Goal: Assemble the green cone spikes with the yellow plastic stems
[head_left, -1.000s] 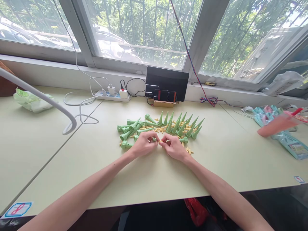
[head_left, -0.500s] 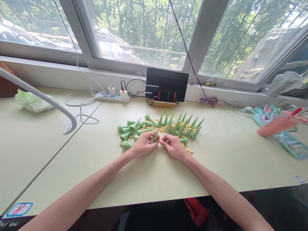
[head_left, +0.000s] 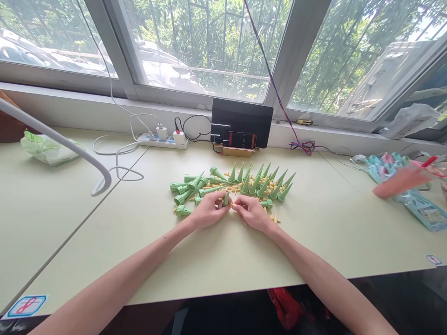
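My left hand (head_left: 211,208) is closed around a green watering spike (head_left: 226,199), its tip pointing up. Against the side of that spike, the fingertips of my right hand (head_left: 254,213) pinch a small yellow valve piece (head_left: 230,204), mostly hidden by the fingers. Behind my right hand, several green spikes (head_left: 262,187) stand upright in a cluster. Other green spikes (head_left: 188,186) lie on their sides in a heap beyond my left hand. Small yellow valve pieces (head_left: 275,218) are scattered among the spikes and beside my right hand.
A phone (head_left: 239,139) leans on a dark tablet (head_left: 242,118) at the window. To its left lies a power strip (head_left: 164,140) with cables. A pink drink cup (head_left: 401,180) and packaged items (head_left: 415,209) are at the right. A white curved bar (head_left: 70,139) crosses the left side.
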`<action>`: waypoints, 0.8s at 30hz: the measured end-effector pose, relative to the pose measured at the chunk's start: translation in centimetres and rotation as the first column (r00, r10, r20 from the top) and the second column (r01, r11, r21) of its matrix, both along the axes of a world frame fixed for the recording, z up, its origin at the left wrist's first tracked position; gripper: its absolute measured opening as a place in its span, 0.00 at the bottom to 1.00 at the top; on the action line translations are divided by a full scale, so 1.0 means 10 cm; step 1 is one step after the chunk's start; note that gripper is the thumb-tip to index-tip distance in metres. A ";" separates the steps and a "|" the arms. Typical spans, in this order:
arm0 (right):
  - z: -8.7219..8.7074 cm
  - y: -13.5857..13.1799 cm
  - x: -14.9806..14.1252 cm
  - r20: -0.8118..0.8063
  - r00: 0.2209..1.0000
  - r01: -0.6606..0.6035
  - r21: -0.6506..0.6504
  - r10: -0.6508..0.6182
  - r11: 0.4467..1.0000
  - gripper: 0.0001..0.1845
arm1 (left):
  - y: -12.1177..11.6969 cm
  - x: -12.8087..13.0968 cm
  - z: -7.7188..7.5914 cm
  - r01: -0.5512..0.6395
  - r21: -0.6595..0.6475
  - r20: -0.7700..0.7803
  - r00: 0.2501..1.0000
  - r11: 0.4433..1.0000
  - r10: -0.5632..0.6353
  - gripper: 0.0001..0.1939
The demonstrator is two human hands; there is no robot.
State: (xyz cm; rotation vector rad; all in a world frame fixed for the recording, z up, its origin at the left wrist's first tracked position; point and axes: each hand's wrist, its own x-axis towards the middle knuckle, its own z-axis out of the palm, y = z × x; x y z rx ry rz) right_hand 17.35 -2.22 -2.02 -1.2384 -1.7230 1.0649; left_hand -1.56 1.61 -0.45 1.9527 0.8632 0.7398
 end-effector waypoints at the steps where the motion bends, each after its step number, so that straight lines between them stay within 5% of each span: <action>1: 0.00 0.00 0.00 0.006 1.000 0.004 0.005 -0.004 1.000 0.14 | 0.00 0.00 0.00 0.000 -0.002 -0.002 1.000 1.000 0.000 0.04; 24: -0.06 0.03 -0.01 0.039 0.999 0.002 0.054 -0.004 0.999 0.17 | -0.04 0.01 0.04 -0.015 0.011 0.012 1.000 1.000 0.015 0.05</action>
